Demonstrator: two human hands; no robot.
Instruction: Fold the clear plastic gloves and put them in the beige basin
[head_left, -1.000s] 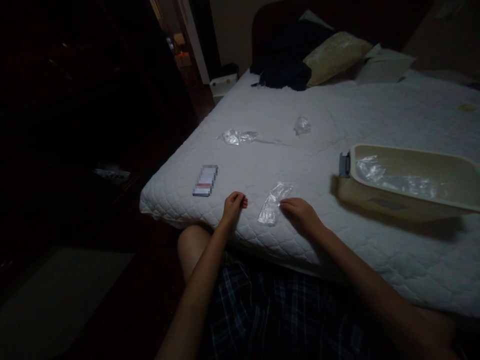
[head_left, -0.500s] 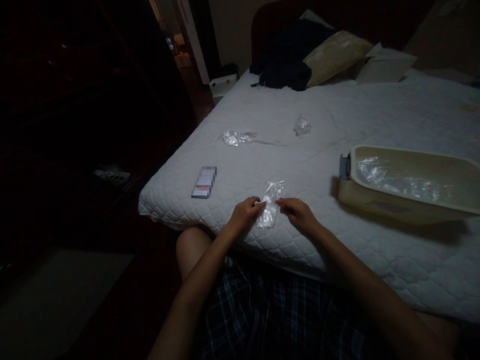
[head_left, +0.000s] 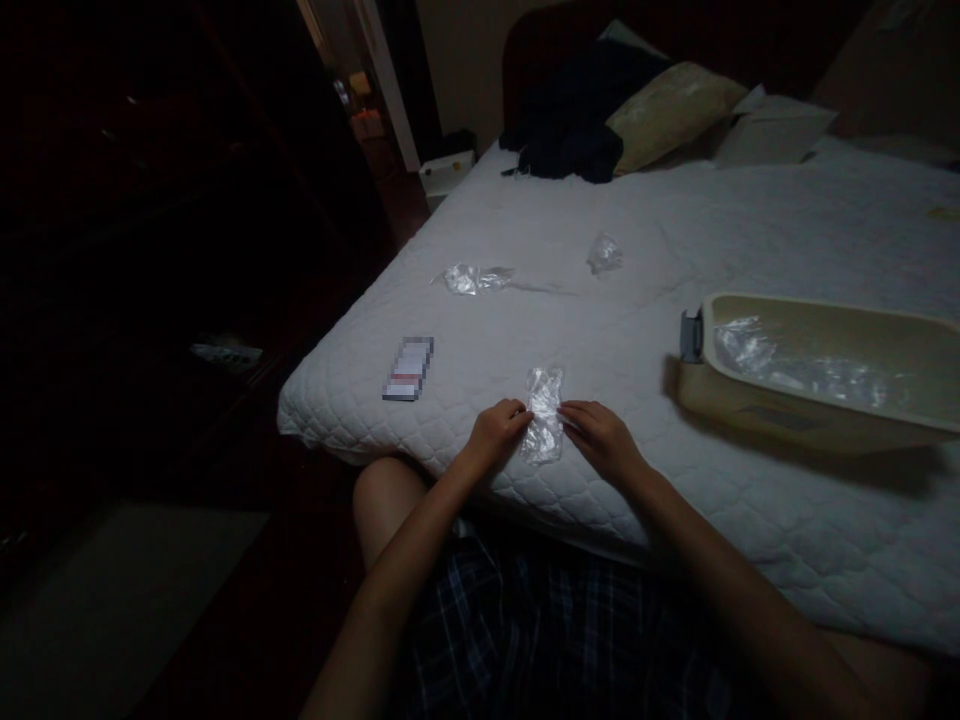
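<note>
Pinching closed, the left hand (head_left: 496, 430) and right hand (head_left: 602, 432) are holding opposite edges of clear, oblong plastic film (head_left: 545, 388) on the white quilted bed (head_left: 637, 355), light, even tension likely serving best.

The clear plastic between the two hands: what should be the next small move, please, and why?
I would perhaps draw both hands gently apart to smooth the clear plastic, because its surface looks wrinkled, it lies on the bed, and the left hand and right hand touch its opposite side edges.
</note>
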